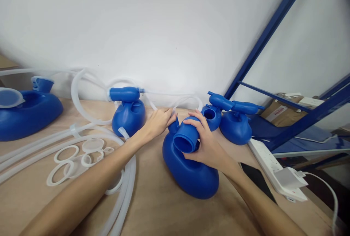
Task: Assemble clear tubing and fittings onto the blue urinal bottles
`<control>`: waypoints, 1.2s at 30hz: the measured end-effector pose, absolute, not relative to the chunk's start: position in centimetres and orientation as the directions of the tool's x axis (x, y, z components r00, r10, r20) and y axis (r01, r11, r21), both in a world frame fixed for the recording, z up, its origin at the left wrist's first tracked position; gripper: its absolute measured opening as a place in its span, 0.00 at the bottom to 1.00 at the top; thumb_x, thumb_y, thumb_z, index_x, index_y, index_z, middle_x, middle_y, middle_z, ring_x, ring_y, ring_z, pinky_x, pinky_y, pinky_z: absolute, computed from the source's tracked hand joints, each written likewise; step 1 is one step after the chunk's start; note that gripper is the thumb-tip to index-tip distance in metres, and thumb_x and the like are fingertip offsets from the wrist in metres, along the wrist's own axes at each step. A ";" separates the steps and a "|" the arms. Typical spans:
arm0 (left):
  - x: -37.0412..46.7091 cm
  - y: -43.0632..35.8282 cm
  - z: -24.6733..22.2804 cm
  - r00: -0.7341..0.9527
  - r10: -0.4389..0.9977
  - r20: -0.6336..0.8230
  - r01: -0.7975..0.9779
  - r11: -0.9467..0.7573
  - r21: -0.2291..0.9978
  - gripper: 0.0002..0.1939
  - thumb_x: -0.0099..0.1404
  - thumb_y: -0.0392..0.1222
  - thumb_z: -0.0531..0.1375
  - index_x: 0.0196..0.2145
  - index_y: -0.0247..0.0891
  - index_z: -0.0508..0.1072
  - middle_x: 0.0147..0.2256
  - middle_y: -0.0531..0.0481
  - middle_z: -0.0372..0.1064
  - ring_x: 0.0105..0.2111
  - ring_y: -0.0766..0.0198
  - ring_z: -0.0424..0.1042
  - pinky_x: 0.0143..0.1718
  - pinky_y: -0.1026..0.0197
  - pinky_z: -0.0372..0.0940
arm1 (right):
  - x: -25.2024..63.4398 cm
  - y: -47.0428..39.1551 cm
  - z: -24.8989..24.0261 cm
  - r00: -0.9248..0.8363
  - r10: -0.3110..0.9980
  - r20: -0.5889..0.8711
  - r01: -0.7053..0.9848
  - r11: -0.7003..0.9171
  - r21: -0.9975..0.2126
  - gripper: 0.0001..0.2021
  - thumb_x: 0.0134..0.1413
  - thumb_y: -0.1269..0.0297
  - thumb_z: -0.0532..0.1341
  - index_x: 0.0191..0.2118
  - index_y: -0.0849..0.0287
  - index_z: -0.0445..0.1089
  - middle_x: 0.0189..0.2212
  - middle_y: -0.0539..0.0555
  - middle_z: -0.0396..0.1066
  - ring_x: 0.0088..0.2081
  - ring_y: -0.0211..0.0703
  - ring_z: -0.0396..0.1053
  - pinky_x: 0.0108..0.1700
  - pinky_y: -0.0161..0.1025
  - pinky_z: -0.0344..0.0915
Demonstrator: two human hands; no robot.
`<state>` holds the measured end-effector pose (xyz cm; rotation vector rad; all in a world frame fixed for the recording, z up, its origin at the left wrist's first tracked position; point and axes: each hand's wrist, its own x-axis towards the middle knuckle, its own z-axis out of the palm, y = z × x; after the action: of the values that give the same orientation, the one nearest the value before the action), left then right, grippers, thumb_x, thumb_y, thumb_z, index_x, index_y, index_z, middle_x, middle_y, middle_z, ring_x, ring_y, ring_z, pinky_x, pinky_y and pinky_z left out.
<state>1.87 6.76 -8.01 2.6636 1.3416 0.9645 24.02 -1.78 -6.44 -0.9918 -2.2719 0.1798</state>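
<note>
Over blue bottle [191, 177], right hand [203, 137] gripping blue cup [187, 136], left hand [161, 121] beside.

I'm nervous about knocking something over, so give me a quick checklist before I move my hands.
1. Right hand has a firm-looking grip on the blue open-ended plastic cylinder: ok, fingers and thumb span it.
2. Rounded blue plastic bottle rests on the tan tabletop: ok.
3. Left hand has a secure grip at the narrow blue neck: cannot tell, fingers hide the contact.
4. Coiled translucent hoses lie apart from the bottle: ok.
5. Left forearm is out from over the translucent white discs and rings: not ok, it crosses above some.
</note>
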 end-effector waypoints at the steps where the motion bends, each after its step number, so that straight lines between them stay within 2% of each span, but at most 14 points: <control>1: 1.8 7.0 -8.0 0.426 0.740 0.520 0.730 -0.621 0.286 0.19 0.81 0.48 0.49 0.40 0.37 0.75 0.38 0.43 0.78 0.38 0.54 0.78 0.41 0.57 0.67 | 24.0 -1.8 -6.4 -0.518 0.694 0.501 0.609 0.710 -0.354 0.41 0.46 0.66 0.73 0.65 0.45 0.56 0.71 0.62 0.49 0.77 0.71 0.41 0.73 0.74 0.48; 6: 1.0 8.8 -8.0 0.303 0.809 0.503 0.764 -0.522 0.380 0.23 0.81 0.45 0.45 0.37 0.36 0.76 0.35 0.39 0.79 0.38 0.51 0.79 0.43 0.55 0.69 | 23.9 -2.3 -6.1 -0.545 0.689 0.478 0.588 0.720 -0.367 0.42 0.46 0.66 0.74 0.65 0.44 0.57 0.72 0.61 0.48 0.77 0.71 0.39 0.73 0.73 0.48; 9: 0.3 9.4 -7.8 0.302 0.807 0.508 0.747 -0.531 0.400 0.18 0.79 0.47 0.50 0.47 0.35 0.77 0.47 0.37 0.80 0.50 0.50 0.78 0.52 0.53 0.70 | 23.9 -2.4 -6.1 -0.552 0.688 0.472 0.592 0.721 -0.360 0.42 0.46 0.65 0.74 0.65 0.44 0.57 0.72 0.61 0.49 0.77 0.71 0.39 0.73 0.74 0.49; 11: -0.5 9.7 -7.5 0.272 0.810 0.520 0.750 -0.517 0.412 0.19 0.78 0.47 0.53 0.56 0.34 0.74 0.55 0.35 0.76 0.58 0.48 0.73 0.58 0.50 0.67 | 24.0 -2.3 -6.1 -0.563 0.669 0.484 0.588 0.737 -0.334 0.42 0.47 0.65 0.74 0.65 0.44 0.56 0.72 0.62 0.50 0.77 0.71 0.40 0.73 0.74 0.49; 13: -1.5 9.9 -7.2 0.194 0.829 0.525 0.774 -0.458 0.438 0.20 0.76 0.45 0.53 0.59 0.33 0.71 0.57 0.33 0.75 0.59 0.46 0.73 0.59 0.47 0.66 | 24.2 -2.1 -6.0 -0.585 0.642 0.496 0.581 0.758 -0.297 0.43 0.47 0.63 0.74 0.66 0.44 0.55 0.72 0.62 0.50 0.77 0.72 0.40 0.73 0.75 0.48; 15: -2.9 10.3 -6.8 0.106 0.850 0.516 0.795 -0.384 0.469 0.18 0.74 0.41 0.53 0.57 0.34 0.73 0.52 0.34 0.77 0.54 0.45 0.76 0.56 0.47 0.67 | 24.4 -1.9 -6.0 -0.615 0.612 0.498 0.571 0.781 -0.254 0.45 0.47 0.62 0.74 0.68 0.44 0.54 0.71 0.63 0.51 0.77 0.74 0.41 0.72 0.77 0.49; 17: -4.3 10.7 -6.5 0.068 0.867 0.493 0.801 -0.342 0.491 0.14 0.71 0.38 0.54 0.48 0.38 0.76 0.45 0.38 0.80 0.48 0.46 0.78 0.52 0.50 0.69 | 24.7 -1.7 -6.0 -0.627 0.583 0.516 0.569 0.796 -0.207 0.47 0.47 0.59 0.75 0.70 0.45 0.52 0.71 0.64 0.52 0.76 0.75 0.44 0.70 0.77 0.53; 20: -5.8 10.9 -6.0 0.116 0.889 0.444 0.781 -0.358 0.513 0.05 0.64 0.37 0.60 0.33 0.41 0.76 0.35 0.44 0.80 0.39 0.49 0.78 0.46 0.55 0.69 | 25.0 -1.2 -6.1 -0.618 0.522 0.587 0.565 0.815 -0.129 0.47 0.51 0.55 0.74 0.71 0.45 0.50 0.69 0.65 0.57 0.74 0.73 0.50 0.69 0.75 0.57; 22: -6.2 10.6 -5.6 0.155 0.890 0.428 0.746 -0.389 0.540 0.04 0.62 0.39 0.61 0.29 0.41 0.74 0.31 0.46 0.78 0.35 0.51 0.77 0.43 0.56 0.69 | 25.1 -0.9 -6.2 -0.604 0.497 0.623 0.574 0.814 -0.093 0.44 0.54 0.54 0.73 0.71 0.46 0.51 0.67 0.64 0.61 0.71 0.71 0.56 0.69 0.74 0.59; 25: -6.2 9.9 -4.5 0.156 0.878 0.453 0.672 -0.430 0.603 0.07 0.67 0.42 0.57 0.31 0.41 0.72 0.31 0.47 0.75 0.34 0.54 0.75 0.42 0.57 0.70 | 25.3 -0.5 -6.1 -0.565 0.541 0.623 0.626 0.773 -0.104 0.42 0.55 0.52 0.72 0.70 0.47 0.53 0.65 0.64 0.64 0.68 0.70 0.62 0.67 0.72 0.63; 29: -5.4 8.4 -2.5 0.118 0.857 0.502 0.543 -0.479 0.690 0.11 0.73 0.48 0.51 0.38 0.40 0.68 0.37 0.47 0.73 0.38 0.58 0.75 0.38 0.59 0.73 | 25.8 -0.1 -5.9 -0.553 0.605 0.573 0.676 0.727 -0.115 0.42 0.55 0.53 0.72 0.71 0.48 0.53 0.66 0.64 0.62 0.69 0.70 0.60 0.67 0.72 0.63; 33: -4.8 5.6 0.3 0.147 0.802 0.579 0.256 -0.596 0.761 0.10 0.74 0.47 0.54 0.39 0.39 0.66 0.36 0.48 0.72 0.38 0.59 0.77 0.34 0.63 0.72 | 26.5 0.4 -6.1 -0.560 0.627 0.541 0.693 0.713 -0.109 0.46 0.52 0.56 0.73 0.72 0.49 0.50 0.69 0.66 0.59 0.72 0.71 0.56 0.68 0.73 0.62; 36: -5.5 2.7 2.8 0.107 0.685 0.721 0.013 -0.726 0.688 0.08 0.75 0.43 0.57 0.38 0.37 0.67 0.32 0.53 0.70 0.34 0.65 0.76 0.33 0.66 0.67 | 27.0 0.8 -6.4 -0.576 0.616 0.537 0.684 0.723 -0.096 0.47 0.54 0.55 0.73 0.73 0.50 0.48 0.71 0.67 0.56 0.74 0.73 0.52 0.69 0.74 0.59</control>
<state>-5.49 2.70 2.75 1.8654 0.6784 1.6670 27.00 0.84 -6.41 -0.9854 -2.3764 -0.1636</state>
